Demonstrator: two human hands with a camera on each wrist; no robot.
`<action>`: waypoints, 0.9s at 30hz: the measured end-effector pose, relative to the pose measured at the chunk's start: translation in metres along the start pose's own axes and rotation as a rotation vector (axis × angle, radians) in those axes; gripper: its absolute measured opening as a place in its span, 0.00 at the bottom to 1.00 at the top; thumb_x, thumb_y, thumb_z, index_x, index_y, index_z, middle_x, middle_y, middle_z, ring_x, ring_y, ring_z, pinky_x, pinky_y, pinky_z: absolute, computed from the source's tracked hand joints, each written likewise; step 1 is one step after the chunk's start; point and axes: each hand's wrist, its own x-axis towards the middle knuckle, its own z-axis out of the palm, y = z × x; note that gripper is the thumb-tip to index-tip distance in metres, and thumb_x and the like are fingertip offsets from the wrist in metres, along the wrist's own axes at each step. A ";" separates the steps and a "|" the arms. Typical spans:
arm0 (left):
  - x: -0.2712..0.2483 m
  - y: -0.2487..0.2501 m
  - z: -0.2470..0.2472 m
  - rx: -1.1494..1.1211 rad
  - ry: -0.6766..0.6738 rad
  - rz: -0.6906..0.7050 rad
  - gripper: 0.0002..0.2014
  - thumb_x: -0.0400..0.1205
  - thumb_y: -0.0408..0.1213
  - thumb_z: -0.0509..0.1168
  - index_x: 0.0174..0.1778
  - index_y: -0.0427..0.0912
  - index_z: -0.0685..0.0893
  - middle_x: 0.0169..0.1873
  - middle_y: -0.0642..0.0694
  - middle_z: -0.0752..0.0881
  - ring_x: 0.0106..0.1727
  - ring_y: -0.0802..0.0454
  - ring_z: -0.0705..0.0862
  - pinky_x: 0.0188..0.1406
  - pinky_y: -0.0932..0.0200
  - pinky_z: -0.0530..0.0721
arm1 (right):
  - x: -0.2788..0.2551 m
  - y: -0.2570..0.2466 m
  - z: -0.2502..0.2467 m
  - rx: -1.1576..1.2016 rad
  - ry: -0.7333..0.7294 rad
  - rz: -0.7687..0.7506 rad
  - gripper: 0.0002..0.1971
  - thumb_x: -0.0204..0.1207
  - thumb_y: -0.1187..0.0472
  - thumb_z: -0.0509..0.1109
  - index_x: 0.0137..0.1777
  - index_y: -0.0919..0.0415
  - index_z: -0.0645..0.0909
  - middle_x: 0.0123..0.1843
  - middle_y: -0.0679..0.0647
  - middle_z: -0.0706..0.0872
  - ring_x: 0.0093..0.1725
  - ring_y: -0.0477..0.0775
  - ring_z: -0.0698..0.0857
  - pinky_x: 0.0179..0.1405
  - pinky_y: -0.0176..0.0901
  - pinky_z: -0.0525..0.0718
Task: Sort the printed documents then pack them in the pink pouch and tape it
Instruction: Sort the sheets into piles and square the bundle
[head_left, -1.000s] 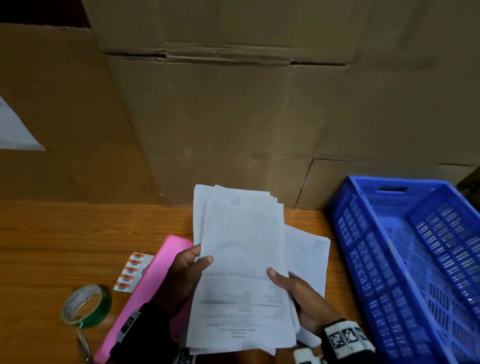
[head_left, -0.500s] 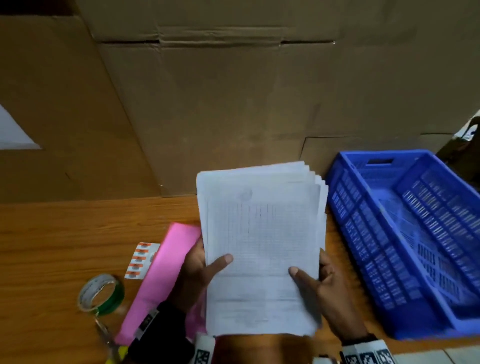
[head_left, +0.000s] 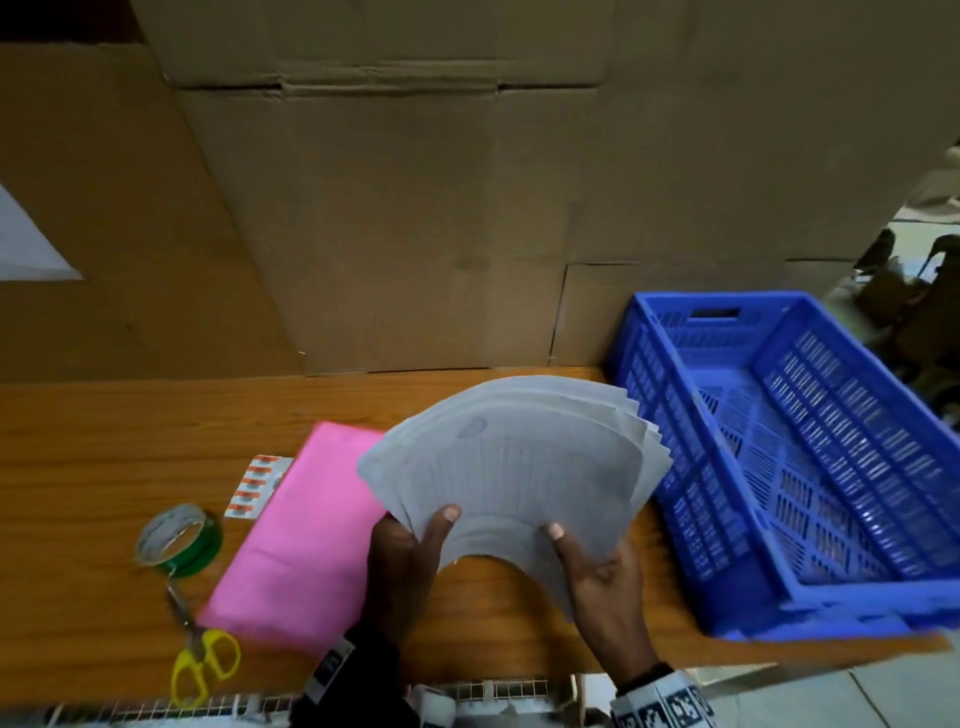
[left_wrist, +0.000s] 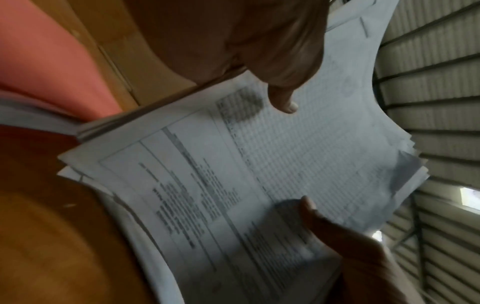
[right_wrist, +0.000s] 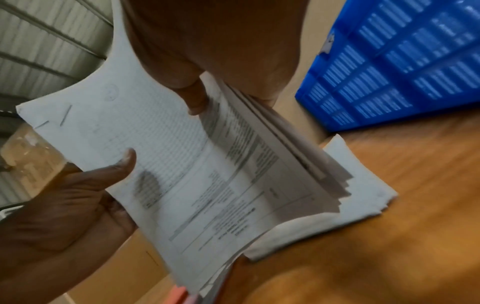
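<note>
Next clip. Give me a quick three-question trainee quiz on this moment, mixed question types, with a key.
1. True or false: the printed documents already sit inside the pink pouch.
2. Which holds the documents? A) left hand only B) right hand only C) both hands
3. Fill in: beside the green tape roll lie yellow-handled ____.

Key: 1 false, the pouch lies flat on the wooden table; 2 C; 3 scissors.
</note>
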 end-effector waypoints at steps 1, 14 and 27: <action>0.000 -0.010 -0.002 0.011 -0.022 -0.019 0.22 0.77 0.23 0.73 0.51 0.57 0.78 0.40 0.78 0.84 0.47 0.86 0.79 0.44 0.89 0.70 | -0.002 0.005 -0.004 -0.009 -0.009 0.015 0.13 0.75 0.66 0.79 0.58 0.60 0.85 0.51 0.44 0.94 0.52 0.44 0.92 0.46 0.34 0.89; -0.014 -0.023 -0.014 0.015 -0.012 -0.110 0.24 0.67 0.19 0.78 0.45 0.54 0.82 0.36 0.71 0.89 0.39 0.74 0.86 0.37 0.77 0.81 | -0.007 0.016 -0.023 0.018 -0.094 0.146 0.13 0.71 0.72 0.79 0.54 0.63 0.85 0.46 0.47 0.95 0.47 0.49 0.93 0.37 0.37 0.89; 0.009 -0.025 -0.030 -0.025 -0.186 0.020 0.26 0.59 0.53 0.75 0.53 0.50 0.84 0.44 0.63 0.91 0.47 0.64 0.89 0.38 0.68 0.86 | 0.004 0.000 -0.034 -0.067 -0.113 -0.061 0.22 0.59 0.63 0.86 0.54 0.60 0.86 0.49 0.51 0.94 0.50 0.52 0.92 0.42 0.37 0.89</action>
